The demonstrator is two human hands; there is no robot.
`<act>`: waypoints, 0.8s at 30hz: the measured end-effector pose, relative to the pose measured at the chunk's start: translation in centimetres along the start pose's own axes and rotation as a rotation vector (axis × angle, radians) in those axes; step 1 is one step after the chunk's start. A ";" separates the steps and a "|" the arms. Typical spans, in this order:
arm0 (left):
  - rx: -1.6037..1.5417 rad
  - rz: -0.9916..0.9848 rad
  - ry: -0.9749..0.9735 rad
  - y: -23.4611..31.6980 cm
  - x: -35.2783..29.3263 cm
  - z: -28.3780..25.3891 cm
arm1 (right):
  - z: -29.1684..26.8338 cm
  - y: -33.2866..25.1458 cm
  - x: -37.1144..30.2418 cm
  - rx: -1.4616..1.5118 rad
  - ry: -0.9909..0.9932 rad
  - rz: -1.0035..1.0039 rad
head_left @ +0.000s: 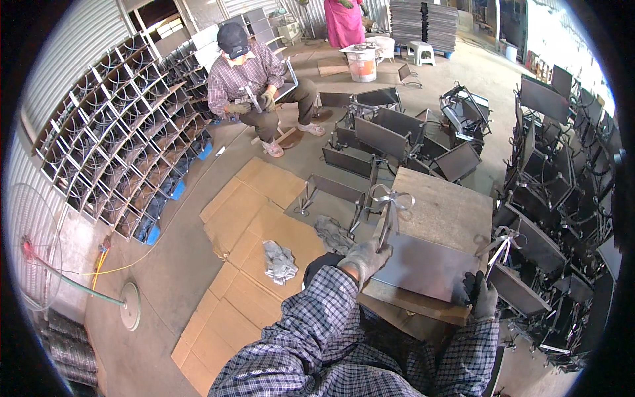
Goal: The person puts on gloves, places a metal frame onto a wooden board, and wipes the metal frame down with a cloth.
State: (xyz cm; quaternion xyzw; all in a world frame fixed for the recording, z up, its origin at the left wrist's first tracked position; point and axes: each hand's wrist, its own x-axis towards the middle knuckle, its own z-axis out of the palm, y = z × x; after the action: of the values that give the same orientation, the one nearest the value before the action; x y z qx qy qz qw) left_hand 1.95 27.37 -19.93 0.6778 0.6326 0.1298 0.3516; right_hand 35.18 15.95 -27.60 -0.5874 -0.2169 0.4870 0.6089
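Note:
A flat grey metal shelf [423, 264] with curled strip ends lies across a wooden board [450, 202] in front of me. My left hand [370, 259], in a grey glove, is closed around its left end, just below a bow-shaped scroll bracket [392, 205]. At the right end my gloved right hand [485, 299] grips the corner, dark fingertips over the edge. Above that hand a second scroll bracket [506, 243] stands up. The undersides of both hands are hidden.
Flattened cardboard [251, 225] with a grey rag [280, 262] covers floor to the left. Dark metal shelves [380, 135] stand ahead; more are piled at right [549, 192]. A seated co-worker [258, 86] handles a metal part beside a loaded rack [119, 132]. A fan [33, 248] stands far left.

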 end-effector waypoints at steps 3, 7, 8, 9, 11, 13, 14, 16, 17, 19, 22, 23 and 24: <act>-0.016 0.014 -0.025 -1.0 0.7 0.4 | 0.3 -0.2 -0.2 -0.008 0.002 0.012; -0.033 0.008 -0.055 -1.1 0.9 0.6 | 0.1 -0.1 -0.1 0.015 -0.002 0.013; -0.032 0.006 -0.055 -1.1 0.8 0.5 | 0.1 -0.1 -0.2 0.016 -0.003 0.015; -0.034 0.006 -0.044 -1.0 0.6 0.5 | 0.2 -0.2 -0.2 0.006 -0.010 0.016; -0.037 0.009 -0.036 -0.6 0.3 0.3 | 0.2 -0.3 -0.3 -0.004 -0.013 0.017; 0.014 -0.018 -0.035 0.0 0.1 0.0 | 0.1 -0.2 -0.3 0.009 -0.023 0.015; 0.014 -0.018 -0.034 0.0 0.1 -0.1 | -0.2 0.0 -0.1 0.009 -0.024 0.015; 0.002 -0.020 -0.034 -0.1 0.2 -0.1 | -0.6 0.3 0.3 0.006 -0.052 0.031; 0.002 -0.020 -0.033 -0.3 0.3 0.1 | -0.5 0.3 0.2 0.006 -0.052 0.030; -0.012 -0.005 -0.025 -0.6 0.4 0.2 | 0.0 0.3 0.0 -0.002 -0.016 -0.014; 0.013 -0.042 -0.053 -0.4 0.3 -0.1 | 1.0 -0.4 -0.5 0.000 0.037 -0.011; 0.014 -0.042 -0.053 -0.4 0.4 0.0 | 1.1 -0.3 -0.5 0.000 0.036 -0.011; -0.001 -0.044 -0.052 -0.6 0.4 0.0 | 1.1 -0.3 -0.5 0.008 0.042 -0.011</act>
State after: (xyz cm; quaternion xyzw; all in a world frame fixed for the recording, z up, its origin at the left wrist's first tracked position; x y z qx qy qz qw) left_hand 1.62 27.74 -20.43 0.6667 0.6379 0.1047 0.3710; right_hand 34.14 16.14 -26.92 -0.5939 -0.2051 0.4721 0.6183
